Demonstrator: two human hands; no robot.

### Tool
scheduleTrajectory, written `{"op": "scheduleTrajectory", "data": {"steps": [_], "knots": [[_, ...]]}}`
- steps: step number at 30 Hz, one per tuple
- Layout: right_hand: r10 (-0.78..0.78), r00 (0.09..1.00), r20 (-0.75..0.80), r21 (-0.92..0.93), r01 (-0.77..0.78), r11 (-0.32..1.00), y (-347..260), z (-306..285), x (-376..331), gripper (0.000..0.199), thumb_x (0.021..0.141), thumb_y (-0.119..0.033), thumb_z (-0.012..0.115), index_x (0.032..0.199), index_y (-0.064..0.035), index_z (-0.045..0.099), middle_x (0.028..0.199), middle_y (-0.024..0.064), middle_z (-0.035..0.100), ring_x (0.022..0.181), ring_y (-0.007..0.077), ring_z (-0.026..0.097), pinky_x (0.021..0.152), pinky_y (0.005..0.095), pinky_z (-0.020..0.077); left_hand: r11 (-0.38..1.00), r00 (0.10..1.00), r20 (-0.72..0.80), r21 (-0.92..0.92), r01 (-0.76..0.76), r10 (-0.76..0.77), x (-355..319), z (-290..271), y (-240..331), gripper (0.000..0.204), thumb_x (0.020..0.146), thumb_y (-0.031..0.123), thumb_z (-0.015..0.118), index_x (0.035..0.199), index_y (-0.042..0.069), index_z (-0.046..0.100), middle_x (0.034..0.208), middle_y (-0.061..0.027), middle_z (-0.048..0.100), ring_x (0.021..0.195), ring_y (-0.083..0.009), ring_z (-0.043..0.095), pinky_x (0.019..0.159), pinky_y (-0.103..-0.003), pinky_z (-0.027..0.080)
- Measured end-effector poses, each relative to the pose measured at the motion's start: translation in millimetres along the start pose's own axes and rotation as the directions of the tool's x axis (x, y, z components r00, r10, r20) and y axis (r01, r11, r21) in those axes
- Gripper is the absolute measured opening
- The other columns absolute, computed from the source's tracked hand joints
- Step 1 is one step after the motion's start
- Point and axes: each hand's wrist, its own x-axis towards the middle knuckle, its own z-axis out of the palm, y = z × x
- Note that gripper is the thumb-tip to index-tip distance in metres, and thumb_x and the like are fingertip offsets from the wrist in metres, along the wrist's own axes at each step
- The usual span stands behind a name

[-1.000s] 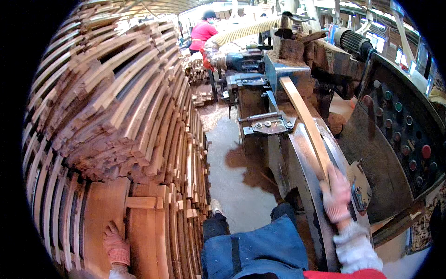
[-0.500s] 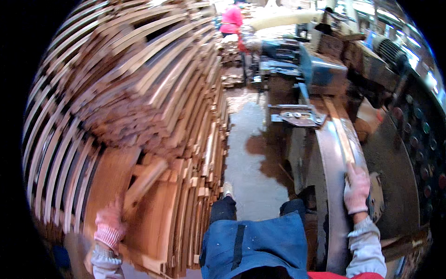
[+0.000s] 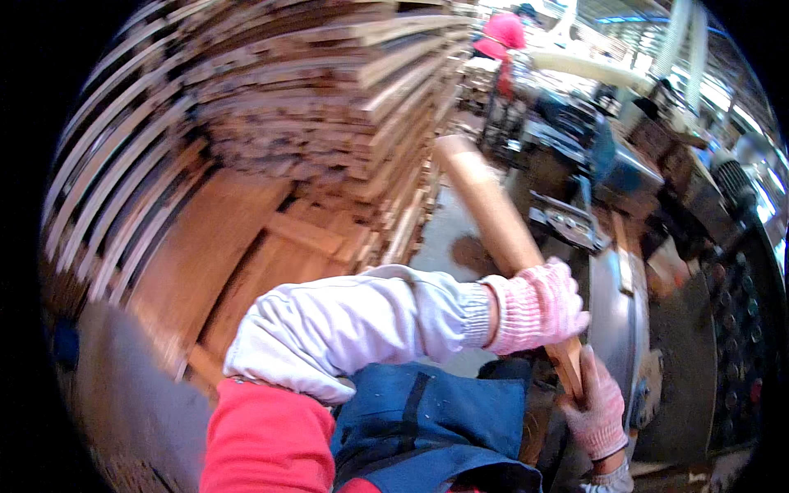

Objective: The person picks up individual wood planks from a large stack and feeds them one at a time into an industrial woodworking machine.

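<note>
A long wooden board (image 3: 491,213) slants from the lower right up toward the middle. My left hand (image 3: 538,308), in a pink knitted glove, reaches across my body and grips the board partway up. My right hand (image 3: 596,405), also gloved, holds the board's near end beside the metal machine table (image 3: 631,320). A tall stack of wooden boards (image 3: 271,123) fills the left and upper part of the view.
A woodworking machine (image 3: 625,164) with blue and grey parts stands to the right, with a dark control panel (image 3: 740,329) at the far right. A person in a red top (image 3: 501,33) works at the far end of the aisle. Concrete floor (image 3: 448,238) runs between stack and machine.
My left hand left the wooden stack on the left and swung across to grip the board. The board has lifted off the machine table and now points up the aisle.
</note>
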Motion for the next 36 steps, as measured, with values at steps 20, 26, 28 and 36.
{"op": "scheduleTrajectory", "data": {"steps": [20, 26, 28, 36], "knots": [[0.168, 0.852, -0.497, -0.387, -0.39, 0.836, 142, 19, 40, 0.07, 0.094, -0.023, 0.067, 0.156, 0.0028, 0.049, 0.146, 0.0255, 0.061, 0.132, 0.0432, 0.059, 0.113, 0.0465, 0.0473, 0.364, 0.386, 0.022, 0.385, 0.848, -0.922, -340, -72, -36, 0.074, 0.082, 0.033, 0.078, 0.146, 0.004, 0.055, 0.134, -0.0186, 0.064, 0.128, -0.0395, 0.058, 0.107, -0.052, 0.048], [0.317, 0.812, -0.491, -0.219, -0.467, 0.856, 163, 1, 129, 0.067, 0.105, -0.037, 0.059, 0.157, 0.0036, 0.047, 0.15, 0.0263, 0.059, 0.135, 0.0423, 0.06, 0.112, 0.0445, 0.0485, -0.085, -0.171, 0.1, 0.569, 0.818, -0.98, -430, -91, 3, 0.073, 0.084, 0.037, 0.081, 0.145, 0.007, 0.055, 0.139, -0.0207, 0.061, 0.126, -0.0402, 0.06, 0.1, -0.051, 0.051], [0.32, 0.814, -0.485, -0.157, -0.441, 0.884, 140, 9, 121, 0.068, 0.108, -0.042, 0.056, 0.158, 0.0038, 0.046, 0.152, 0.0266, 0.058, 0.136, 0.042, 0.06, 0.112, 0.0438, 0.0489, -0.112, -0.158, 0.032, 0.57, 0.814, -0.987, -455, -77, 8, 0.074, 0.085, 0.037, 0.081, 0.147, 0.007, 0.054, 0.14, -0.021, 0.06, 0.125, -0.0411, 0.06, 0.1, -0.053, 0.051], [0.267, 0.934, -0.237, -0.377, -0.341, 0.861, 7, 6, -98, 0.055, 0.107, -0.029, 0.063, 0.15, 0.0041, 0.057, 0.146, 0.0307, 0.061, 0.131, 0.0506, 0.058, 0.113, 0.0505, 0.0461, -0.106, -0.166, 0.019, 0.695, 0.711, -0.986, -462, -61, -6, 0.07, 0.085, 0.012, 0.07, 0.151, 0.008, 0.047, 0.131, -0.0197, 0.065, 0.12, -0.0409, 0.064, 0.096, -0.053, 0.054]]}}
